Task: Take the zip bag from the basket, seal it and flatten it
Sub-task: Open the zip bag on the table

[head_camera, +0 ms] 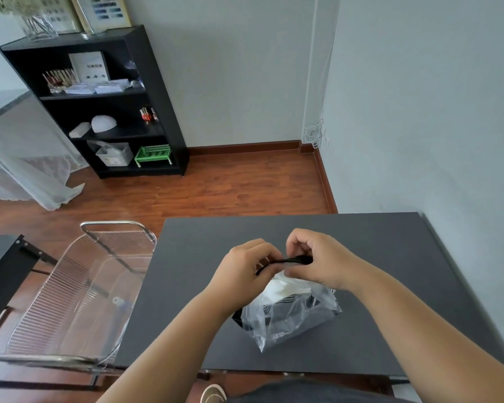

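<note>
Entry: zip bag (288, 318) is out of the basket (79, 289) and sits on the dark counter (390, 257), directly in front of me, body of the bag hanging toward me from its top edge. It is clear plastic with white and dark striped contents, still puffy, not flat.

My left hand (242, 271) is closed in a pinch on the left part of the black zip strip (285, 261). My right hand (320, 260) is closed in a pinch on the right part of the same strip. The two hands are close together, nearly touching, above the bag's mouth.

Key relation: the strip's long axis runs left to right across my view, rising slightly toward the right hand. Both hands sit on that axis, so neither has to reach. The strip end at the left pokes out just past my left fingers.

Judgement: sealing is the step in hand. I cannot tell how much of the track is already pressed shut, as fingers cover most of it. Next move likely calls for sliding one pinch along the axis while the other anchors. Flattening not yet begun.

The basket stands at the counter's left edge, well apart from the bag.
</note>
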Demonstrator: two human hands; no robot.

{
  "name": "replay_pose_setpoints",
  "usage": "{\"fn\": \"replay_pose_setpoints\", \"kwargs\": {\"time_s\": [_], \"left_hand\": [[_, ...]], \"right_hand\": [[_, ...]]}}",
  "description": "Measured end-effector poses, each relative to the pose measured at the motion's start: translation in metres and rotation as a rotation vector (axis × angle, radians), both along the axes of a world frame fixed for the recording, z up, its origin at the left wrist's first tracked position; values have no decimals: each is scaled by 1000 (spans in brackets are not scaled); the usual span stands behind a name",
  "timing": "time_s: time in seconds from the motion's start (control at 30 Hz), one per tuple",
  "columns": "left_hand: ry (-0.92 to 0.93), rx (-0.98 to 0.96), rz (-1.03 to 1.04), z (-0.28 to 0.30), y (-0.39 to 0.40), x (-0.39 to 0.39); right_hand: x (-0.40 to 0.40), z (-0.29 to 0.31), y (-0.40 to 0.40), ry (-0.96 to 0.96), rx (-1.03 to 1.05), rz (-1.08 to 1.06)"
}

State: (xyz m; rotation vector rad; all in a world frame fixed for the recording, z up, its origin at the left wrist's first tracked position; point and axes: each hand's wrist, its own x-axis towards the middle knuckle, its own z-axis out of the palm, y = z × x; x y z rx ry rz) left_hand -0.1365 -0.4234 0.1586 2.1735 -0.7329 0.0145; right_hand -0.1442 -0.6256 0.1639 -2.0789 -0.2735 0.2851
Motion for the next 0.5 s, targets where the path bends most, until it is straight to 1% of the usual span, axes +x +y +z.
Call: {"fn": "replay_pose_setpoints", "kwargs": {"time_s": [0.13, 0.23, 0.3, 0.33, 0.43, 0.5], "left_hand": [[32, 36, 15, -3, 8, 2], [60, 59, -2, -4, 9, 0], [100, 83, -13, -5, 7, -4], [137, 93, -17, -5, 7, -6], [311, 89, -28, -5, 5, -8], [372, 85, -31, -4, 2, -10]], "right_hand": [[-4, -2, -17, 274, 147, 2], [-9, -6, -27, 394, 189, 31], [-12, -10, -28, 391, 197, 31], [-13, -12, -27, 358, 211, 12], [-14, -17, -25, 193, 215, -25], [-15, -19, -22, 122, 195, -30]]}}
